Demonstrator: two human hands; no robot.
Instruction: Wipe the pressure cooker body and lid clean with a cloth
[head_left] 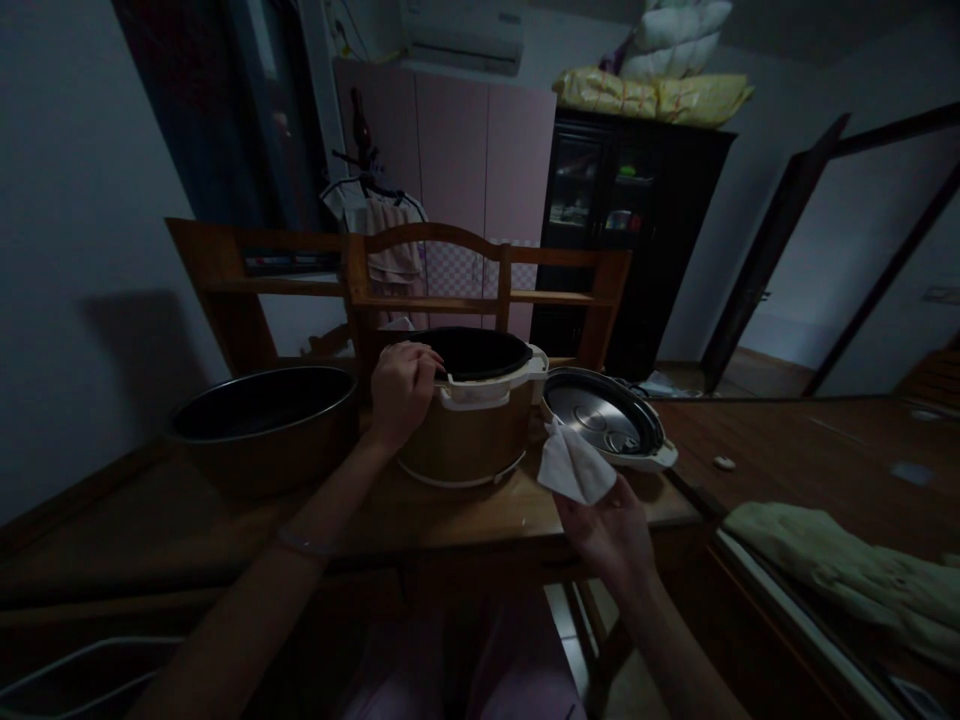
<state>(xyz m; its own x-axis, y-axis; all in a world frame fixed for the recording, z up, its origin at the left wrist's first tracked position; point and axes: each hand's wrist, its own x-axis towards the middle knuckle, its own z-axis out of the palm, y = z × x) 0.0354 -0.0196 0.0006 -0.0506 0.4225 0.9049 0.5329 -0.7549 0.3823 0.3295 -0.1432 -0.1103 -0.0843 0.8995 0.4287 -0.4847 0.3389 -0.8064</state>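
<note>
A rice cooker body (pixel 480 440), tan with a cream rim and handle, stands upright on the wooden desk with its dark inside showing. My left hand (pixel 401 390) is closed over the left part of its rim, fingertips bent toward the inside. In my right hand (pixel 611 535) is a folded white cloth (pixel 576 468), pinched in front of the cooker's detached lid (pixel 604 415). The lid lies with its metal inner side up, right of the cooker. To the left sits a wide dark inner pot (pixel 266 450).
A wooden shelf rail (pixel 431 303) rises along the back of the desk (pixel 450 525). On the right, a brown surface (pixel 787 440) bears a small pale object (pixel 724 463) and a light green cloth (pixel 840 565). Behind stand pink wardrobes (pixel 450 150) and a black cabinet (pixel 637 250).
</note>
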